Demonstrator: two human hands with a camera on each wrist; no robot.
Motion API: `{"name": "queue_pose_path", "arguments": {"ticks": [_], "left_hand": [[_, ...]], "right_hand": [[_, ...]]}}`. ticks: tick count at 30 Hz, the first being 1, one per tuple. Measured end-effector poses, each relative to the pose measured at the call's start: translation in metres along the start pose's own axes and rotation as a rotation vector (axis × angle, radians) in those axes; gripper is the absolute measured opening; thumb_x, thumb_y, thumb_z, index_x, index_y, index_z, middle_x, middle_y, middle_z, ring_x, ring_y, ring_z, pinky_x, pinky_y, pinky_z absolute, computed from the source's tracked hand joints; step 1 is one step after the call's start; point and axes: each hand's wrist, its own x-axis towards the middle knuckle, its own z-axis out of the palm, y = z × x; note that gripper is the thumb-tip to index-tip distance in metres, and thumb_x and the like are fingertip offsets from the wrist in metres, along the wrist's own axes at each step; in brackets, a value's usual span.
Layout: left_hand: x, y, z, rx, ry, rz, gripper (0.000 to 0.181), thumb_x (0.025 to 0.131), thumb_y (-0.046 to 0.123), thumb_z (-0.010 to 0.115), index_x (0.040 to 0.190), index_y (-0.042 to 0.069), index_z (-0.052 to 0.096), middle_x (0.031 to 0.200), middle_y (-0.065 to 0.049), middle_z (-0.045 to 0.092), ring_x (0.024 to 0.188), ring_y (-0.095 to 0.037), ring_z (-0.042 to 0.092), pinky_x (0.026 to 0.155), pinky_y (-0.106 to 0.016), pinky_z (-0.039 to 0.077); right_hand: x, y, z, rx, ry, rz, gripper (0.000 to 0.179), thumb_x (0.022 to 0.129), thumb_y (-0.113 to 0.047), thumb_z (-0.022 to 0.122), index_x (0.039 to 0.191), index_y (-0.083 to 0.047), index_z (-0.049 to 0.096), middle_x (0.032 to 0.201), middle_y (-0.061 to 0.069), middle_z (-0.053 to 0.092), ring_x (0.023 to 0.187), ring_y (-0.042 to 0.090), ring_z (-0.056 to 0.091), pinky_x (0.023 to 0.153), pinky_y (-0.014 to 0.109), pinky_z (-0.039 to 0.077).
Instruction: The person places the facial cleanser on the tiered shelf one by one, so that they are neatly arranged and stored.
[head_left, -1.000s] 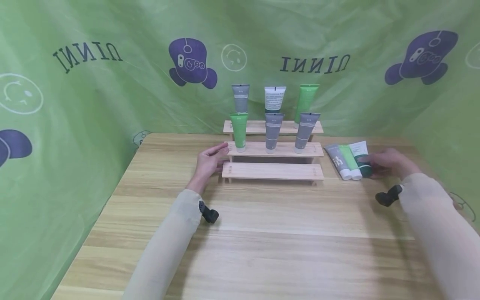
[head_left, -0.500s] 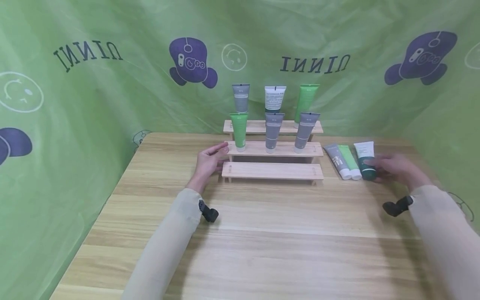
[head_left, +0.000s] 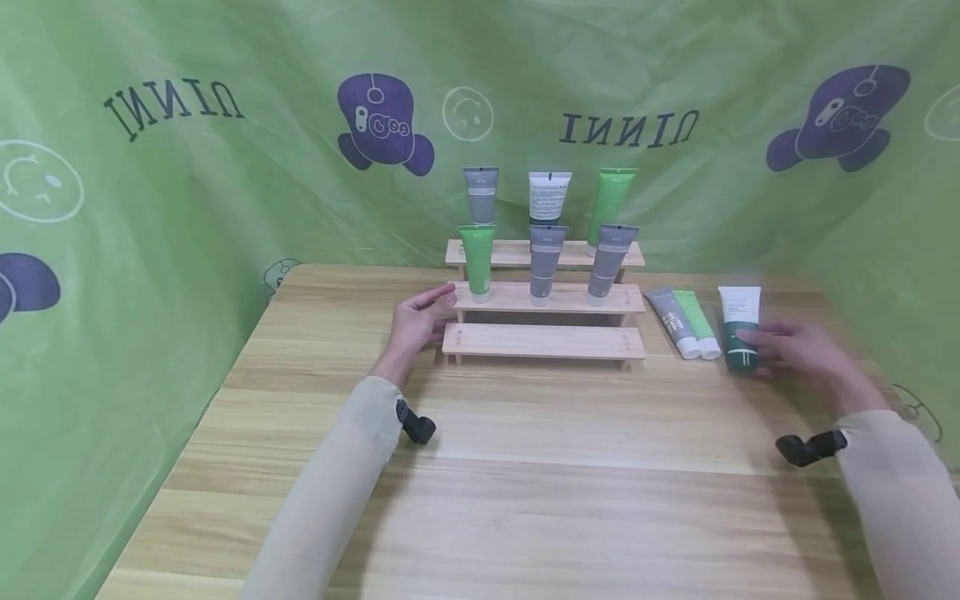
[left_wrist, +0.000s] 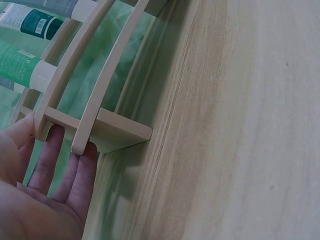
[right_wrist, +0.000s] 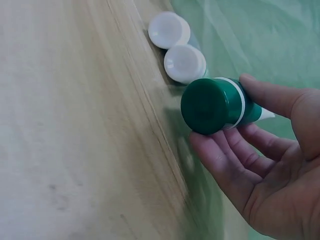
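Note:
My right hand (head_left: 802,354) grips a white and dark green squeeze tube (head_left: 741,329) between thumb and fingers. In the right wrist view its green cap (right_wrist: 205,106) points toward the camera. Just left of it lie a grey tube (head_left: 672,323) and a green tube (head_left: 697,325), side by side with white caps toward me. My left hand (head_left: 412,329) holds the left end of a three-step wooden rack (head_left: 543,342). In the left wrist view the thumb meets the middle shelf's end, and fingertips (left_wrist: 89,150) touch the lowest shelf's end.
Upright on the middle step stand a green tube (head_left: 477,258) and two grey tubes (head_left: 546,262). Behind them, the top step bears a grey tube (head_left: 482,196), a white and dark tube (head_left: 549,196) and a green tube (head_left: 611,204). Green printed cloth (head_left: 262,192) surrounds the wooden table (head_left: 570,500).
My right hand has drawn the white and dark green tube right and toward me, away from the grey and green tubes beside it. The left hand stays at the rack.

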Motion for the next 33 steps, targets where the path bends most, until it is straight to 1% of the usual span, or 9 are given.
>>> {"name": "queue_pose_path", "arguments": {"ticks": [2, 7, 12, 16, 19, 23, 27, 32, 33], "left_hand": [[0.000, 0.000, 0.000, -0.002, 0.000, 0.000, 0.039, 0.088, 0.034, 0.079, 0.125, 0.026, 0.072, 0.128, -0.004, 0.068, 0.098, -0.030, 0.071, 0.080, -0.039, 0.062], [-0.001, 0.001, 0.000, 0.001, 0.001, 0.003, 0.039, 0.088, 0.034, 0.079, 0.125, 0.025, 0.072, 0.128, -0.004, 0.068, 0.097, -0.029, 0.072, 0.078, -0.037, 0.063], [-0.001, 0.000, 0.000, 0.003, -0.005, 0.003, 0.038, 0.088, 0.034, 0.079, 0.125, 0.025, 0.072, 0.129, -0.004, 0.068, 0.097, -0.029, 0.072, 0.077, -0.036, 0.063], [0.000, -0.001, 0.000, -0.002, -0.009, 0.006, 0.038, 0.089, 0.033, 0.079, 0.125, 0.025, 0.072, 0.128, -0.004, 0.068, 0.098, -0.030, 0.072, 0.076, -0.037, 0.063], [0.001, -0.001, 0.000, -0.001, -0.009, 0.008, 0.037, 0.089, 0.033, 0.078, 0.125, 0.024, 0.072, 0.127, -0.004, 0.069, 0.097, -0.030, 0.072, 0.076, -0.036, 0.063], [0.001, -0.001, 0.001, 0.000, -0.010, 0.008, 0.037, 0.090, 0.033, 0.078, 0.125, 0.023, 0.072, 0.127, -0.005, 0.069, 0.095, -0.028, 0.073, 0.075, -0.036, 0.063], [0.000, -0.001, 0.000, -0.008, -0.009, 0.007, 0.036, 0.090, 0.032, 0.077, 0.125, 0.023, 0.072, 0.125, -0.005, 0.070, 0.092, -0.026, 0.073, 0.076, -0.037, 0.063], [0.001, -0.001, 0.000, -0.016, -0.009, 0.013, 0.036, 0.091, 0.031, 0.077, 0.125, 0.022, 0.072, 0.124, -0.005, 0.070, 0.090, -0.024, 0.073, 0.075, -0.036, 0.063], [0.001, -0.001, 0.000, -0.015, -0.010, 0.014, 0.036, 0.091, 0.031, 0.077, 0.126, 0.022, 0.072, 0.125, -0.006, 0.070, 0.089, -0.024, 0.073, 0.074, -0.036, 0.063]], "right_hand": [[-0.005, 0.000, 0.003, -0.008, 0.009, -0.009, 0.086, 0.101, -0.039, 0.061, 0.150, 0.017, 0.017, 0.100, -0.007, 0.064, 0.087, 0.002, 0.063, 0.082, 0.031, 0.060], [-0.016, -0.001, 0.013, -0.026, 0.034, -0.044, 0.085, 0.101, -0.039, 0.061, 0.150, 0.016, 0.019, 0.103, -0.007, 0.062, 0.088, 0.001, 0.063, 0.082, 0.029, 0.060], [-0.025, -0.004, 0.028, 0.045, 0.045, -0.084, 0.080, 0.102, -0.031, 0.061, 0.149, 0.017, 0.019, 0.099, -0.011, 0.063, 0.088, 0.004, 0.066, 0.081, 0.030, 0.061], [-0.033, -0.009, 0.043, 0.099, 0.046, -0.097, 0.078, 0.102, -0.030, 0.061, 0.150, 0.015, 0.019, 0.099, -0.012, 0.062, 0.089, 0.007, 0.068, 0.082, 0.030, 0.061], [-0.038, -0.013, 0.055, 0.116, 0.053, -0.129, 0.074, 0.102, -0.028, 0.062, 0.149, 0.014, 0.023, 0.100, -0.011, 0.062, 0.090, 0.009, 0.068, 0.082, 0.029, 0.061], [-0.044, -0.019, 0.069, 0.115, 0.070, -0.191, 0.067, 0.102, -0.025, 0.062, 0.146, 0.014, 0.030, 0.102, -0.012, 0.064, 0.090, 0.009, 0.068, 0.080, 0.029, 0.061], [-0.047, -0.029, 0.086, 0.109, 0.072, -0.215, 0.068, 0.101, -0.027, 0.064, 0.145, 0.013, 0.033, 0.109, -0.006, 0.061, 0.091, 0.009, 0.067, 0.081, 0.031, 0.061], [-0.049, -0.044, 0.109, 0.124, 0.051, -0.231, 0.068, 0.100, -0.026, 0.066, 0.146, 0.012, 0.034, 0.120, 0.015, 0.057, 0.094, 0.008, 0.067, 0.083, 0.032, 0.061], [-0.049, -0.047, 0.114, 0.136, 0.045, -0.237, 0.067, 0.099, -0.025, 0.067, 0.145, 0.012, 0.035, 0.121, 0.016, 0.057, 0.094, 0.009, 0.067, 0.083, 0.032, 0.061]]}}
